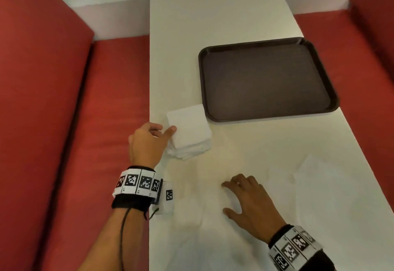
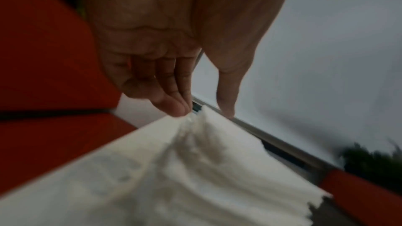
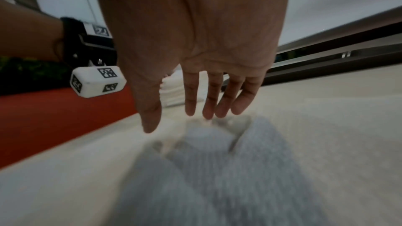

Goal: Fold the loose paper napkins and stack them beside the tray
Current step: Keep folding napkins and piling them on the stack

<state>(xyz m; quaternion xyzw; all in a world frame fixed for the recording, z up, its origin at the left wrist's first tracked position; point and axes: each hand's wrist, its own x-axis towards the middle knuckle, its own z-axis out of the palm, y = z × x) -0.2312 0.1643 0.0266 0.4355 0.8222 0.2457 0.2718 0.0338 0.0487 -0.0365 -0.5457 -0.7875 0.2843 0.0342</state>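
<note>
Head view: a stack of folded napkins lies on the desk, just beside the near-left corner of the tray. The left hand touches the stack's left edge with its thumb, fingers loosely curled. Nearer than the tray, the right hand rests spread on a loose napkin; another loose sheet lies beside it.

Left wrist view: fingertips meet the stack's top napkin, relaxed, not clamped.

Right wrist view: straight fingers sit apart over blurred paper. Several napkins look done; at least two seem left.
</note>
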